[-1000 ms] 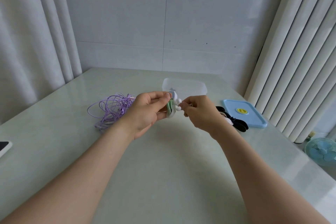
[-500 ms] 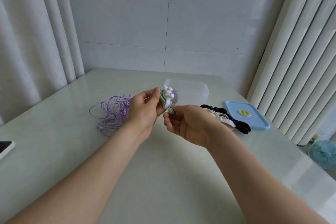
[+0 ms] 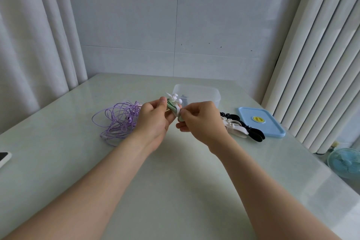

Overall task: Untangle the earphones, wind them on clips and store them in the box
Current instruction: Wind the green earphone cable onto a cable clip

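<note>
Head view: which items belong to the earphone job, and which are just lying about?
Job: left hand holding the clip; right hand pinching the green earphones wound on it; purple earphones; spare clips; box; lid.
Lying about: phone; fan.

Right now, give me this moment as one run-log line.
left hand: holds clip with green cord | right hand: pinches cord | purple earphones: tangled on table | box: open, lid beside
</note>
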A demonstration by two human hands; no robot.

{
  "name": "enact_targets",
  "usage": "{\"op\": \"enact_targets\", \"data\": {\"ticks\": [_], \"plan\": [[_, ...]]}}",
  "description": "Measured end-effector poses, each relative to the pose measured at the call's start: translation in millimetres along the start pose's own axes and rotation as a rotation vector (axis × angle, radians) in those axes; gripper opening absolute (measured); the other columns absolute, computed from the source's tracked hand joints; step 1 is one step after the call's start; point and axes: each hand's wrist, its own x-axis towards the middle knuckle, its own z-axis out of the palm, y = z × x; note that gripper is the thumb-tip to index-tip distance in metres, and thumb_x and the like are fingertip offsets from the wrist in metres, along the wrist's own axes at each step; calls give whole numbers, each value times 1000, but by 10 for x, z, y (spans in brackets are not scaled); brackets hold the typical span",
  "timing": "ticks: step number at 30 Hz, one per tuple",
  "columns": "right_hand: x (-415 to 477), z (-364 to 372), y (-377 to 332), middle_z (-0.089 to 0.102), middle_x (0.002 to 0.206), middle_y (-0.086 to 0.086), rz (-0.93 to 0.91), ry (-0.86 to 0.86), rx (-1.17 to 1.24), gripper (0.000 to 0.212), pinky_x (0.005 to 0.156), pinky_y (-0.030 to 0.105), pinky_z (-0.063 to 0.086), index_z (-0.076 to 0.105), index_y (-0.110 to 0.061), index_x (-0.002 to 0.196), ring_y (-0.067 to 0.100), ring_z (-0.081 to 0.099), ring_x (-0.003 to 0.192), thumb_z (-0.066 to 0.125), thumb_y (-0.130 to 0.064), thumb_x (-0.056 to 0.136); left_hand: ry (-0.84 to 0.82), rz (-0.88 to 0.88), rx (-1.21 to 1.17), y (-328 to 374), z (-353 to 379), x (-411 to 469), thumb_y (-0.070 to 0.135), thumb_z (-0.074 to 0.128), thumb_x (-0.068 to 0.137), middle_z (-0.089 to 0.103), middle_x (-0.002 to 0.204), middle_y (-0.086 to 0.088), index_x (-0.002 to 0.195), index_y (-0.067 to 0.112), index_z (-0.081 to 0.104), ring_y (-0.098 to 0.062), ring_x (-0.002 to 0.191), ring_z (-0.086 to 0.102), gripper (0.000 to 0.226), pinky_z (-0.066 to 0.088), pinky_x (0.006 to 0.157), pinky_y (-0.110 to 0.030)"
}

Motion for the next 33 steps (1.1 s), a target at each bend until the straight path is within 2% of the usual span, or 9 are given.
{"op": "enact_targets", "data": {"ticks": [5,9,14,17,20,25,28,30,33], "plan": [[-17,5,-27,78,80,16,72,-55,148,16,84,44,66,79,-4,80,25,80,79,69,-15,88,16,54,68,-17,-14,20,17,47,112,72,117,-30,121,-20,55,-31,105,76,40,63,85,-29],[9,-9,9,78,88,19,102,-67,235,16,81,39,66,78,-1,90,27,79,81,74,-16,94,53,149,170,-24,-21,27,17,56,108,66,120,-32,117,-3,50,-29,102,77,23,63,90,-37],[56,-104,27,70,94,19,395,-134,718,21,76,30,61,67,13,116,24,71,80,63,0,100,-65,370,497,15,-8,-80,13,71,98,69,123,-9,101,11,53,-20,99,78,19,63,90,-41],[66,-163,-20,70,85,17,462,-112,865,20,75,34,62,68,8,109,28,70,75,51,1,98,-75,554,788,-18,21,-139,11,83,88,74,108,9,97,17,55,-8,97,75,30,62,87,-41],[71,-191,-62,68,83,11,459,-145,833,23,82,37,62,76,-3,101,27,68,73,59,-17,96,-77,675,882,-58,51,-188,8,86,83,75,106,10,98,16,55,-5,100,73,36,62,84,-44],[93,-270,15,78,106,15,296,-177,751,31,95,41,61,76,-3,112,30,76,93,62,-29,105,-130,662,906,-16,54,-180,9,87,82,75,114,7,103,15,51,-2,104,74,43,63,89,-39],[145,-318,68,79,107,16,241,-65,652,35,92,37,62,77,-4,113,35,76,103,58,-33,107,-256,558,881,9,87,-189,0,70,91,74,124,3,107,13,53,-2,113,71,27,59,94,-29],[178,-333,97,80,101,16,236,20,600,35,88,36,63,75,-5,111,35,77,99,57,-34,107,-265,482,866,33,130,-120,-2,60,95,74,123,3,105,14,59,0,105,72,19,54,81,-15],[223,-315,139,79,96,16,204,194,505,31,90,42,64,74,-10,98,34,77,95,56,-33,108,-96,562,1048,53,137,110,-4,50,93,75,113,5,102,18,69,-9,101,72,30,54,82,-24]]}}
